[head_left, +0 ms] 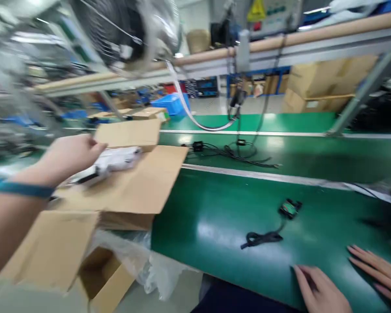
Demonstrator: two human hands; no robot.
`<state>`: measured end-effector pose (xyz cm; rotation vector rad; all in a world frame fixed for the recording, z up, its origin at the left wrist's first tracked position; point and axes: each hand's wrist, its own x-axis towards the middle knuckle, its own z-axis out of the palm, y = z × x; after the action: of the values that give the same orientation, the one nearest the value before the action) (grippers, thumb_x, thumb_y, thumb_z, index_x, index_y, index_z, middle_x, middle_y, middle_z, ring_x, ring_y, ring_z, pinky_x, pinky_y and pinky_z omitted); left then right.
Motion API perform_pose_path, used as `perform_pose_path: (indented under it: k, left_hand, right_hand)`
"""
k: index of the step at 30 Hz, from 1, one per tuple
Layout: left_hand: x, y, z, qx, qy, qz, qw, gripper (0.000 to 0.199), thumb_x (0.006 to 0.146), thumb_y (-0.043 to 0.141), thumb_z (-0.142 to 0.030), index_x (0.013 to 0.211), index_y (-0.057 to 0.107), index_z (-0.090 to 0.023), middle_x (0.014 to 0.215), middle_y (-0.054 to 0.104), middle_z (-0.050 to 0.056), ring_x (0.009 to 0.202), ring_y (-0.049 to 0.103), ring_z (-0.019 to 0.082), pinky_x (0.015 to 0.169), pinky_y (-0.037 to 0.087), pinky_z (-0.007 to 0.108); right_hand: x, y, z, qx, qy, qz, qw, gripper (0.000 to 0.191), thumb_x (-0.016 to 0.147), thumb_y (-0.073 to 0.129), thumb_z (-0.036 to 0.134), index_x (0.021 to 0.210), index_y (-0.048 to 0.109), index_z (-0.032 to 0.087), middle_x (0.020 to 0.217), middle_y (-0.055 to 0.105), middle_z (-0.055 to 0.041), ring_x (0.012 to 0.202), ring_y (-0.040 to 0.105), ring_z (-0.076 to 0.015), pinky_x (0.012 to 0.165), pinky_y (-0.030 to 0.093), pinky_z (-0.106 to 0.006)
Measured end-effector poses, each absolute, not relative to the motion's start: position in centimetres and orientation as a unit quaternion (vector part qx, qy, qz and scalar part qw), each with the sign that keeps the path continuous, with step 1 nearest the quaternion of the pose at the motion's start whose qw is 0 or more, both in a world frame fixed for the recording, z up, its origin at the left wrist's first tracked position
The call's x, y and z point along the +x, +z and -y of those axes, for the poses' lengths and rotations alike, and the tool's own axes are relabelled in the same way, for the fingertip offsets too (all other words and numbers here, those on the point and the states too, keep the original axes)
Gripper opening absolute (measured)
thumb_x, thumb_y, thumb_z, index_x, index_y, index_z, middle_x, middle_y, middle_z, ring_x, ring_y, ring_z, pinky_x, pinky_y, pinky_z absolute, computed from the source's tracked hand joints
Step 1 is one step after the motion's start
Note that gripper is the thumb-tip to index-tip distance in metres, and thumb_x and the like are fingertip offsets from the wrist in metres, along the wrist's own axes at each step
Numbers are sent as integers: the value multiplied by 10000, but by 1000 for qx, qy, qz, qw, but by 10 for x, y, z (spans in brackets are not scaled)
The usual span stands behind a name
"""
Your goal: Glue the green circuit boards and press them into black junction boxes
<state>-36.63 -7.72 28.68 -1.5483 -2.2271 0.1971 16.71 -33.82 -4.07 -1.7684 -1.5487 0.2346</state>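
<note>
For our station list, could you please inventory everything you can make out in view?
Open carton: 1, brown, left
Items: count unclear, white, in carton
Lower carton: 1, brown, bottom left
Plastic: 1 heap, clear, bottom left
Bench: 1, green, centre
Device with lead: 1, black-green, right
Cables: several, black, bench rear
Hose: 1, silver, top centre
Fan-like thing: 1, dark, top left
Bins: count unclear, blue, background
Boxes: several, brown, background
Sign: 1, yellow, top
Co-worker's hand: 1, far right
Wristband: 1, teal, left wrist
Left hand: 1, by carton
Right hand: 1, lower right
</note>
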Motion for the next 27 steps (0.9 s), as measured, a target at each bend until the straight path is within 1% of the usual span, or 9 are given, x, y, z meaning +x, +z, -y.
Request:
perform_pose_path:
  k: [3,6,10,13,15,18,20,23,27]
  left_hand:
    - [-320,224,84,-656,5,727,205,916,838,-61,-785,959,636,-203,702,599,-30,820,605,202,749,433,309]
    - [-217,157,119,-828,-53,555,60,722,847,203,-817,931,639,-248,874,690,17,833,644,254,759,491,373]
    - [-69,86,173,-909,-42,399,-112,597,887,443,-717,1077,636,-185,1056,694,169,978,664,343,825,520,449]
    - [13,48,180,-901,-67,402,-146,790,836,588,-700,1315,514,-76,1199,617,259,1097,633,397,880,518,475]
    - [46,31,169,-888,-76,426,-153,912,803,670,-658,1413,404,-34,1295,543,286,1170,597,406,918,512,468]
    - [58,19,139,-907,-45,387,-162,574,894,652,-391,1347,493,-78,1255,560,225,1127,620,341,923,516,431]
    - [44,16,118,-924,-33,336,-180,342,908,584,-195,1249,586,-161,1182,601,137,1082,638,270,944,510,384]
    - [10,13,97,-929,-44,291,-226,407,877,549,-102,1267,593,-209,1176,607,94,1100,630,234,992,496,364]
    - [-8,10,102,-904,-103,305,-280,662,840,692,-366,1433,464,-178,1334,545,140,1179,600,282,1021,500,407]
  right_hand:
    - [176,-26,316,-699,117,599,373,275,932,530,427,932,732,241,882,734,-82,744,690,-232,697,575,-350]
    - [197,-14,274,-727,78,567,380,274,935,472,297,1008,719,205,937,720,-107,839,678,-242,798,566,-383]
    - [228,-8,218,-752,-3,556,355,348,849,448,120,1080,707,139,1124,705,-165,1056,641,-277,972,506,-452]
    - [245,-3,186,-744,-12,613,267,447,824,452,39,1214,662,98,1408,575,-196,1285,516,-315,1060,419,-503]
    - [255,3,173,-723,8,661,199,462,835,454,14,1247,646,97,1439,556,-185,1343,466,-316,1098,358,-520]
    - [265,12,165,-686,37,714,137,325,869,491,29,1095,710,114,1202,702,-159,1283,518,-295,1145,262,-526]
    - [266,16,167,-663,58,737,119,228,885,543,71,990,735,134,1029,745,-127,1153,595,-270,1110,315,-479]
    - [258,16,175,-617,106,774,99,171,900,597,129,991,736,165,985,754,-80,969,657,-204,945,447,-339]
    - [243,14,183,-579,201,777,142,171,899,618,142,1035,717,172,965,752,-57,854,677,-165,805,486,-271]
